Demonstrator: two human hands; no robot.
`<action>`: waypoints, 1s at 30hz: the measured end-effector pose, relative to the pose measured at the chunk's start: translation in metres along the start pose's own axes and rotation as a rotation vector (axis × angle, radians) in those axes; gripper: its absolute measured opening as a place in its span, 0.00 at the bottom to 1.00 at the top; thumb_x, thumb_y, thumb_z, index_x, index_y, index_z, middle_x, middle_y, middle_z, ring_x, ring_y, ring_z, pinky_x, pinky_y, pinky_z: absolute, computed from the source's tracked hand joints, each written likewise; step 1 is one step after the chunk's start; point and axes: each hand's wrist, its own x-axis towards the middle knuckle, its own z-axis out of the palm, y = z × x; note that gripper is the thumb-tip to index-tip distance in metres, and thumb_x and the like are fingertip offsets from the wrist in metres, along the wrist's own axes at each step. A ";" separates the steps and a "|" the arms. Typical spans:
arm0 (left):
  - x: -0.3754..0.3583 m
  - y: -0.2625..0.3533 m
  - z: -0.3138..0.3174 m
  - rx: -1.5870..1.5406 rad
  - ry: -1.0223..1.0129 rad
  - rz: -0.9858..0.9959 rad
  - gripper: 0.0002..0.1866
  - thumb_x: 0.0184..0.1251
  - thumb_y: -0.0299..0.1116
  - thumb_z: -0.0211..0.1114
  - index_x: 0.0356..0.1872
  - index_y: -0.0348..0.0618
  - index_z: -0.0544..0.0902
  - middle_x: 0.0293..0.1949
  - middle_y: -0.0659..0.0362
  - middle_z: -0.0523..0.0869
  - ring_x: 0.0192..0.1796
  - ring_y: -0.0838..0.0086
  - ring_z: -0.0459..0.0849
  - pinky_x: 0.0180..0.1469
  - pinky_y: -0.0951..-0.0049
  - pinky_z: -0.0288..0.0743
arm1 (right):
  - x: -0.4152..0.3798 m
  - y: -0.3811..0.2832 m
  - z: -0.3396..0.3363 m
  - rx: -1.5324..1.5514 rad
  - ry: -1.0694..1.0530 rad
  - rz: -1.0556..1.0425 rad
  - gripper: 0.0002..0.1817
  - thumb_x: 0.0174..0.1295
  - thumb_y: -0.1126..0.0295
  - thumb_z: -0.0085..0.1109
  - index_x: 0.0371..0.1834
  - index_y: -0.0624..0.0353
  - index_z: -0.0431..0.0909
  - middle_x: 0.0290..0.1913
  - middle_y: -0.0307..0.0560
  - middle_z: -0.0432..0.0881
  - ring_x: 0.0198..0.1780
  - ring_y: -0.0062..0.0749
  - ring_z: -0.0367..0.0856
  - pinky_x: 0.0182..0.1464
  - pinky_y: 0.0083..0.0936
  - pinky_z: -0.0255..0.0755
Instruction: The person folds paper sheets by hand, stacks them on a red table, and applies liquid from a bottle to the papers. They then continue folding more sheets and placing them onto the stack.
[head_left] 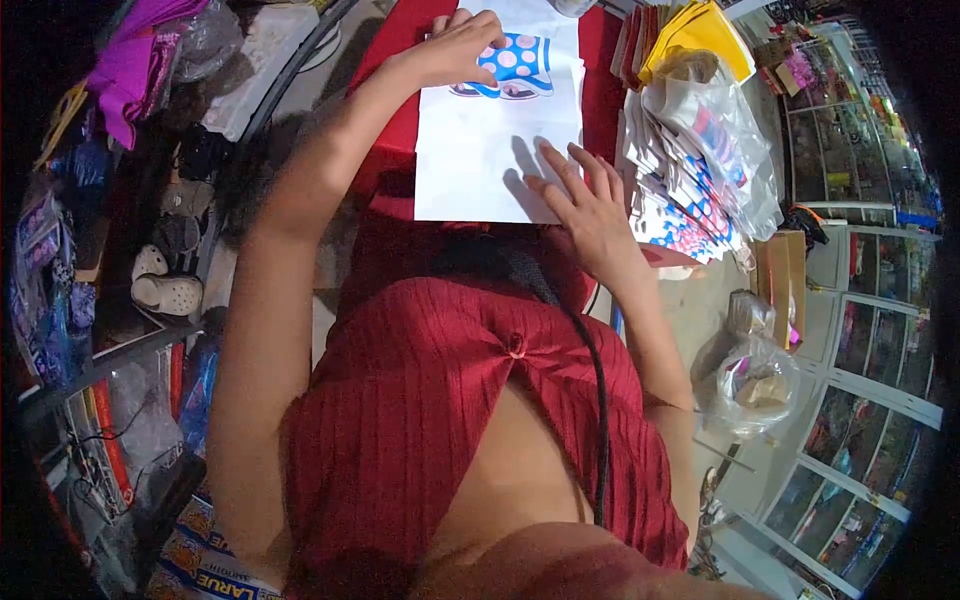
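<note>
White sheet (pixel 495 150), on red counter (pixel 400 130): right hand (pixel 590 205) flat, fingers spread, pinning near edge; left hand (pixel 455 45) grip pressed together on dotted sticker (pixel 515 62). Smooth outward, keep sheet pinned.

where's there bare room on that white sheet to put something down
Free: the middle of the white sheet, between the blue dotted cutout under the left hand and the right hand. Crowded: the stack of printed bags along its right edge.
</note>
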 end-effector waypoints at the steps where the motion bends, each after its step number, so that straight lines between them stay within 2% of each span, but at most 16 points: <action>1: 0.000 0.000 0.001 0.013 -0.003 -0.004 0.33 0.46 0.44 0.78 0.55 0.47 0.78 0.54 0.61 0.74 0.59 0.64 0.68 0.58 0.60 0.57 | -0.003 -0.001 0.007 -0.091 0.032 0.013 0.25 0.57 0.67 0.61 0.60 0.52 0.73 0.73 0.45 0.65 0.72 0.48 0.61 0.71 0.48 0.56; 2: 0.000 0.000 0.002 0.014 -0.002 -0.005 0.33 0.46 0.44 0.78 0.55 0.47 0.78 0.54 0.61 0.74 0.59 0.64 0.68 0.58 0.60 0.57 | -0.005 0.000 0.011 -0.091 0.033 0.012 0.25 0.57 0.67 0.61 0.60 0.52 0.73 0.73 0.45 0.65 0.72 0.48 0.61 0.71 0.48 0.56; 4: 0.000 0.002 0.001 0.032 0.016 -0.004 0.33 0.45 0.44 0.79 0.55 0.47 0.78 0.54 0.61 0.74 0.59 0.64 0.68 0.58 0.61 0.57 | -0.005 0.001 0.014 -0.005 0.110 -0.004 0.14 0.59 0.70 0.56 0.48 0.57 0.79 0.67 0.43 0.73 0.68 0.41 0.67 0.71 0.49 0.57; 5: -0.002 0.002 -0.001 0.035 0.018 -0.006 0.33 0.45 0.44 0.79 0.55 0.47 0.78 0.54 0.61 0.74 0.59 0.64 0.68 0.58 0.61 0.57 | -0.005 0.001 0.013 -0.005 0.113 -0.008 0.14 0.59 0.70 0.56 0.48 0.57 0.79 0.67 0.43 0.73 0.68 0.41 0.67 0.71 0.49 0.57; 7: -0.007 0.009 -0.006 0.028 0.024 0.020 0.35 0.43 0.47 0.79 0.54 0.45 0.78 0.53 0.60 0.75 0.58 0.63 0.68 0.57 0.61 0.57 | -0.007 -0.001 0.005 0.129 0.118 -0.047 0.11 0.54 0.75 0.62 0.42 0.58 0.81 0.58 0.41 0.81 0.62 0.38 0.75 0.69 0.43 0.59; 11: -0.022 0.031 -0.020 -0.025 -0.080 -0.012 0.37 0.40 0.49 0.81 0.52 0.46 0.76 0.51 0.61 0.74 0.59 0.63 0.68 0.61 0.60 0.56 | -0.009 -0.005 -0.012 0.401 0.033 -0.027 0.09 0.55 0.76 0.62 0.40 0.59 0.82 0.49 0.42 0.85 0.53 0.37 0.81 0.64 0.37 0.66; 13: -0.031 0.039 -0.020 -0.031 -0.103 -0.002 0.37 0.39 0.49 0.81 0.52 0.46 0.76 0.51 0.60 0.74 0.59 0.63 0.68 0.61 0.60 0.56 | -0.005 -0.006 -0.022 0.649 0.034 -0.096 0.08 0.61 0.71 0.60 0.41 0.61 0.82 0.39 0.46 0.84 0.45 0.42 0.83 0.55 0.36 0.73; 14: -0.035 0.042 -0.021 -0.037 -0.125 0.007 0.37 0.39 0.49 0.81 0.52 0.45 0.76 0.50 0.60 0.73 0.59 0.63 0.68 0.61 0.60 0.56 | -0.003 -0.005 -0.025 0.650 0.035 -0.094 0.08 0.61 0.71 0.60 0.41 0.61 0.82 0.39 0.46 0.84 0.45 0.42 0.83 0.55 0.36 0.73; 16: -0.039 0.048 -0.024 -0.041 -0.127 0.024 0.38 0.38 0.50 0.81 0.52 0.45 0.76 0.49 0.59 0.74 0.58 0.62 0.68 0.61 0.61 0.57 | 0.004 -0.001 -0.030 0.885 0.042 0.070 0.07 0.62 0.72 0.61 0.41 0.62 0.82 0.39 0.49 0.84 0.40 0.42 0.83 0.47 0.33 0.75; 18: -0.038 0.054 -0.031 -0.065 -0.205 0.005 0.37 0.38 0.49 0.81 0.52 0.45 0.76 0.49 0.59 0.74 0.58 0.62 0.68 0.61 0.61 0.57 | 0.018 0.006 -0.032 0.827 0.081 0.224 0.08 0.65 0.72 0.59 0.43 0.63 0.82 0.38 0.52 0.84 0.38 0.37 0.83 0.44 0.30 0.75; 21: -0.037 0.046 -0.021 -0.051 -0.191 0.006 0.34 0.44 0.48 0.78 0.53 0.45 0.76 0.50 0.58 0.74 0.58 0.62 0.68 0.61 0.60 0.57 | 0.044 0.023 -0.003 0.813 0.226 0.271 0.08 0.66 0.72 0.58 0.42 0.64 0.83 0.36 0.53 0.85 0.36 0.38 0.84 0.44 0.30 0.75; 22: -0.038 0.041 -0.015 -0.048 -0.188 0.007 0.34 0.44 0.48 0.78 0.53 0.45 0.76 0.50 0.58 0.74 0.58 0.62 0.68 0.61 0.60 0.57 | 0.053 0.027 0.003 0.823 0.240 0.342 0.09 0.65 0.71 0.59 0.41 0.65 0.83 0.35 0.55 0.85 0.36 0.41 0.84 0.43 0.31 0.76; 24: -0.038 0.030 -0.005 0.001 -0.127 0.087 0.29 0.52 0.45 0.74 0.54 0.45 0.77 0.53 0.58 0.74 0.59 0.62 0.68 0.61 0.60 0.58 | 0.068 0.036 0.019 0.833 0.255 0.412 0.10 0.65 0.69 0.61 0.41 0.65 0.83 0.34 0.56 0.86 0.36 0.44 0.85 0.43 0.32 0.76; 25: -0.037 0.028 -0.007 0.025 -0.183 0.061 0.26 0.57 0.43 0.70 0.57 0.48 0.77 0.57 0.58 0.73 0.62 0.61 0.68 0.62 0.57 0.59 | 0.073 0.041 0.030 0.780 0.273 0.473 0.11 0.64 0.67 0.62 0.40 0.66 0.83 0.34 0.57 0.86 0.37 0.47 0.86 0.43 0.33 0.77; 28: -0.040 0.028 -0.004 0.151 -0.063 0.063 0.28 0.56 0.45 0.70 0.59 0.52 0.76 0.58 0.57 0.73 0.65 0.60 0.66 0.64 0.54 0.59 | 0.086 0.055 0.059 0.710 0.303 0.566 0.15 0.61 0.62 0.64 0.39 0.66 0.83 0.37 0.60 0.85 0.41 0.54 0.85 0.45 0.38 0.77; 30: -0.046 0.033 -0.015 0.179 -0.101 0.049 0.31 0.55 0.48 0.70 0.62 0.55 0.76 0.62 0.55 0.72 0.68 0.58 0.63 0.67 0.52 0.57 | 0.088 0.061 0.074 0.550 0.404 0.541 0.14 0.61 0.63 0.63 0.39 0.66 0.83 0.40 0.61 0.84 0.43 0.56 0.84 0.47 0.42 0.76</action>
